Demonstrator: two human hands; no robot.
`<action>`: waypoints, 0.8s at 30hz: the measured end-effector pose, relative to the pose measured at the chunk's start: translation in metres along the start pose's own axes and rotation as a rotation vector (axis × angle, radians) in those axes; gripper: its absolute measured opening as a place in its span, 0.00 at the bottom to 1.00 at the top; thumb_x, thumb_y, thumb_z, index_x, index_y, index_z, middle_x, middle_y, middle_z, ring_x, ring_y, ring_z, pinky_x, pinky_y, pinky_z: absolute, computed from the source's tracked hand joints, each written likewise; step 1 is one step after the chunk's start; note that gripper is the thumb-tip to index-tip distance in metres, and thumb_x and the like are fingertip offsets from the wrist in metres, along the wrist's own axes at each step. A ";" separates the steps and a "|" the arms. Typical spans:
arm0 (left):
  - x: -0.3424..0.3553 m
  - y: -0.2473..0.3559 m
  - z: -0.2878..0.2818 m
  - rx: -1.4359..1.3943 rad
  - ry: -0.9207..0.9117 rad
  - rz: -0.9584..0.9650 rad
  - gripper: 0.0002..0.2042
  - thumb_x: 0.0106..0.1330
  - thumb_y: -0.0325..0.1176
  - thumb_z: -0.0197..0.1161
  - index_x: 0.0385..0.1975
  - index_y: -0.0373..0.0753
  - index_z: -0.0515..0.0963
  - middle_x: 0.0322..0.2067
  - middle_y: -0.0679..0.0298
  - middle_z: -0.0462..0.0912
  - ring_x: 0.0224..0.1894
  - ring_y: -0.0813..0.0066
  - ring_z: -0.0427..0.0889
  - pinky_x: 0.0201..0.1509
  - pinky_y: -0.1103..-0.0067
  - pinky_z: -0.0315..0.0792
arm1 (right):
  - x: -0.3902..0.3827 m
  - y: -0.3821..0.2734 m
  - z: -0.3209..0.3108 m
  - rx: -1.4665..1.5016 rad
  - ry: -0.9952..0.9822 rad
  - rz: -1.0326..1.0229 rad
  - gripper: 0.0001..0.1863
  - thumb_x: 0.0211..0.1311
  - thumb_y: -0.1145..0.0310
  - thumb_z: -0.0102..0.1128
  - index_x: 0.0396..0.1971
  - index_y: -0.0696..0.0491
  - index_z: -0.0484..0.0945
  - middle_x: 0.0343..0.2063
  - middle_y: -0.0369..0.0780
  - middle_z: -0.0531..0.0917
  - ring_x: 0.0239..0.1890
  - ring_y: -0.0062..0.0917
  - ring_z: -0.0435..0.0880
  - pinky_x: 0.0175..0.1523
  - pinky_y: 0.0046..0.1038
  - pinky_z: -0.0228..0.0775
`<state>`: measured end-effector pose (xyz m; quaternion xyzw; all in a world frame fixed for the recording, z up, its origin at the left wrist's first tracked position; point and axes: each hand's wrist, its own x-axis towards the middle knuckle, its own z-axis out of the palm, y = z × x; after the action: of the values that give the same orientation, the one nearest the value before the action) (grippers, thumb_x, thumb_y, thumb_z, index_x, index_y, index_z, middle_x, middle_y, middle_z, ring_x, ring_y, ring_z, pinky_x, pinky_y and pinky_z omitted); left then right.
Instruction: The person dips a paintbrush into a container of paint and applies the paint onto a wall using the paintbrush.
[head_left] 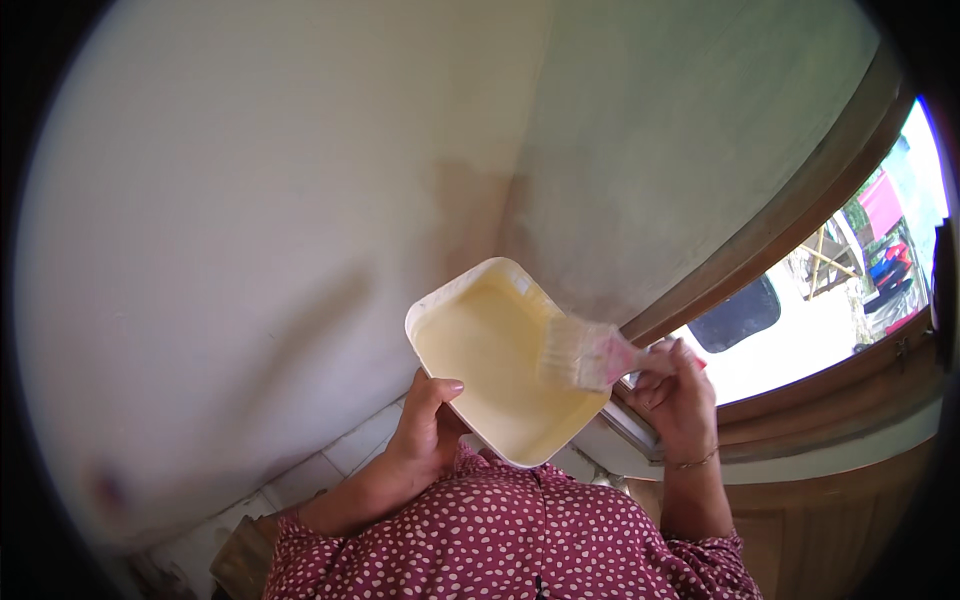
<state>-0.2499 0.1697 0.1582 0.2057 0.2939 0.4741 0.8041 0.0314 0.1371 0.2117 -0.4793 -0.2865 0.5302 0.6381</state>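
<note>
In front of my chest, my left hand [430, 418] grips a cream-coloured square paint tray [500, 462] with rounded corners, its thumb over the rim and the fingers hidden beneath. Pale yellow paint [475, 360] covers the inside of the tray. My right hand [675, 395] is closed around the handle of a wide paintbrush [590, 355]. The brush's pale bristles lie over the tray's right side; whether they touch the paint I cannot tell. Pink shows on the brush's paint-smeared body, and its outline is slightly blurred.
A pale wall [220, 250] rises at the left and meets a greenish wall [680, 150] in a corner with brownish patches [475, 210]. At the right is a wooden window frame [770, 235], with hanging cloths [885, 210] visible outside. White tiles [365, 440] line the wall's lower part.
</note>
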 end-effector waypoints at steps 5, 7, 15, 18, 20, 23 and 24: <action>0.015 -0.005 -0.018 -0.003 -0.052 0.017 0.33 0.58 0.41 0.58 0.65 0.37 0.59 0.54 0.56 0.73 0.55 0.63 0.77 0.53 0.62 0.77 | 0.009 0.029 -0.026 0.260 -0.129 0.136 0.20 0.72 0.53 0.53 0.42 0.57 0.77 0.29 0.46 0.85 0.25 0.29 0.84 0.33 0.33 0.81; 0.018 -0.011 -0.024 -0.016 -0.056 0.005 0.33 0.58 0.40 0.58 0.65 0.37 0.59 0.54 0.56 0.73 0.56 0.63 0.76 0.53 0.61 0.77 | 0.012 0.034 -0.026 0.319 -0.186 0.155 0.19 0.72 0.52 0.53 0.43 0.55 0.78 0.31 0.46 0.84 0.29 0.29 0.84 0.34 0.35 0.80; 0.011 -0.007 -0.028 -0.034 -0.070 0.030 0.33 0.58 0.38 0.57 0.65 0.36 0.60 0.56 0.56 0.72 0.58 0.63 0.74 0.61 0.66 0.71 | 0.005 0.058 -0.031 0.300 -0.134 0.205 0.20 0.72 0.48 0.52 0.45 0.50 0.78 0.30 0.44 0.83 0.31 0.32 0.82 0.41 0.38 0.73; 0.011 -0.013 -0.027 0.021 -0.026 0.080 0.32 0.57 0.44 0.56 0.63 0.34 0.65 0.55 0.54 0.75 0.58 0.60 0.73 0.61 0.62 0.67 | 0.007 0.063 -0.033 0.470 -0.143 0.286 0.19 0.72 0.49 0.51 0.45 0.49 0.79 0.30 0.45 0.84 0.30 0.33 0.82 0.40 0.37 0.74; 0.009 -0.012 -0.025 0.001 -0.027 0.078 0.32 0.57 0.44 0.56 0.62 0.34 0.65 0.55 0.54 0.75 0.58 0.60 0.73 0.61 0.62 0.68 | 0.007 0.053 -0.028 0.491 -0.153 0.246 0.18 0.72 0.49 0.51 0.45 0.49 0.79 0.30 0.45 0.84 0.30 0.34 0.83 0.39 0.37 0.75; 0.004 -0.010 -0.023 -0.010 -0.017 0.065 0.33 0.56 0.44 0.57 0.62 0.35 0.66 0.55 0.55 0.75 0.58 0.60 0.73 0.61 0.62 0.68 | 0.017 0.028 -0.030 0.525 -0.149 0.098 0.17 0.73 0.51 0.51 0.44 0.49 0.79 0.30 0.43 0.85 0.29 0.34 0.85 0.36 0.38 0.80; 0.003 -0.010 -0.022 -0.004 -0.006 0.056 0.33 0.56 0.45 0.58 0.62 0.35 0.66 0.55 0.55 0.75 0.58 0.61 0.73 0.61 0.62 0.67 | 0.020 0.013 -0.028 0.411 -0.126 -0.039 0.17 0.73 0.53 0.52 0.44 0.51 0.78 0.30 0.43 0.85 0.29 0.33 0.85 0.35 0.36 0.80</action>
<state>-0.2576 0.1687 0.1347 0.2140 0.2845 0.4965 0.7917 0.0560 0.1474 0.1864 -0.2995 -0.2210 0.5940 0.7131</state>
